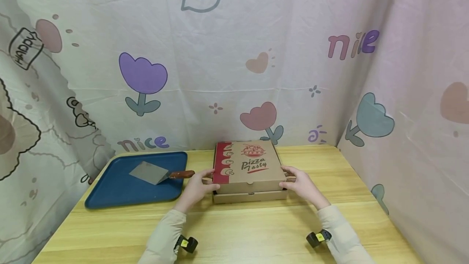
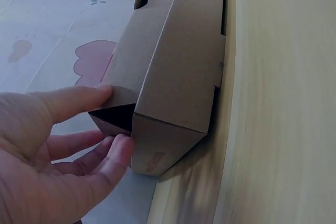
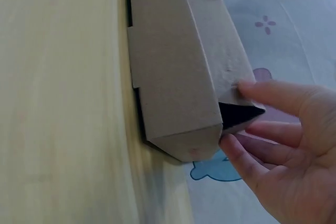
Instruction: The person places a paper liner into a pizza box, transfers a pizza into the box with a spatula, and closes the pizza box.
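Observation:
A cardboard pizza box (image 1: 250,196) sits on the table, its printed lid (image 1: 254,174) tan with a red strip down the left side. My left hand (image 1: 196,188) grips the lid's front left corner, thumb on the front flap and fingers at the side. At the front right corner, my right hand (image 1: 302,184) holds the lid in the same way. Both wrist views show a dark gap at the corner between the lid and the box's lower part (image 2: 173,87). The box's inside is hidden.
Left of the box lies a blue tray (image 1: 110,190). A pizza server (image 1: 150,173) with a flat metal blade rests on it, its wooden handle (image 1: 181,174) reaching past the tray's right edge toward my left hand. A printed curtain (image 1: 205,52) hangs behind the wooden table (image 1: 249,231).

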Demonstrator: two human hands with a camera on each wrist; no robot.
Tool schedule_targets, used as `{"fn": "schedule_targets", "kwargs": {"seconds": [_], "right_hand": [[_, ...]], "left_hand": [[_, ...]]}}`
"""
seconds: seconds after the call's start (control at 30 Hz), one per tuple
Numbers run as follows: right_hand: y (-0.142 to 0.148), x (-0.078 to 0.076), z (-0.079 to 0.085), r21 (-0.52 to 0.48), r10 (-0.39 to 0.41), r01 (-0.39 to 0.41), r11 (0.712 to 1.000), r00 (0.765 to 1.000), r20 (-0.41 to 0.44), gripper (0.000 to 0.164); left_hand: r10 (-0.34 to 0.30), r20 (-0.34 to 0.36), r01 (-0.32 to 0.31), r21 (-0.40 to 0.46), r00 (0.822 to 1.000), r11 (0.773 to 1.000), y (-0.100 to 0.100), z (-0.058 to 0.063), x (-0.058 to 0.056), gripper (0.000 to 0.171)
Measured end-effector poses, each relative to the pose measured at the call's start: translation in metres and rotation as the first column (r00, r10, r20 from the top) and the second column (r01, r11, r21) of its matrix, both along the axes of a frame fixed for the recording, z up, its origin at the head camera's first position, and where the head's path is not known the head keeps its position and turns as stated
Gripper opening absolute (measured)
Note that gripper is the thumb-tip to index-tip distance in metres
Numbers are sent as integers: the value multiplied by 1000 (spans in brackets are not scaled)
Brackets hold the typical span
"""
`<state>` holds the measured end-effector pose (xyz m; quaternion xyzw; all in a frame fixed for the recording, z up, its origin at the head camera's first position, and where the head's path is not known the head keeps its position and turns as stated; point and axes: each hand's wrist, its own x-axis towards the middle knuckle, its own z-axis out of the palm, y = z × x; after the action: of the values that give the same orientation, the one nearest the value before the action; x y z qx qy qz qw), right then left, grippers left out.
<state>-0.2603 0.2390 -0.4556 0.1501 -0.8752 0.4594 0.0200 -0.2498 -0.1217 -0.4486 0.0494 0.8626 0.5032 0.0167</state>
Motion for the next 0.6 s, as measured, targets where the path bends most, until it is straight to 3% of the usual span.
{"fn": "schedule_targets", "kwargs": {"seconds": [0.17,0.33,0.43,0.6], "right_hand": [[5,-2,-1,-28,-31,32,999,999,28,57],[8,-5,-1,-220,-43,78,972,986,160,55],[8,-6,-3,-351,-4,114,929,954,300,49],[10,-8,-13,-490,97,176,854,871,482,32]], "left_hand": [[36,41,-39,79,999,996,-5,-4,-2,44],[84,138,-108,180,987,978,-6,-10,-4,39],[79,195,-126,244,978,962,-5,-14,-4,38],[10,271,-106,340,963,934,-4,-21,-3,43]]}}
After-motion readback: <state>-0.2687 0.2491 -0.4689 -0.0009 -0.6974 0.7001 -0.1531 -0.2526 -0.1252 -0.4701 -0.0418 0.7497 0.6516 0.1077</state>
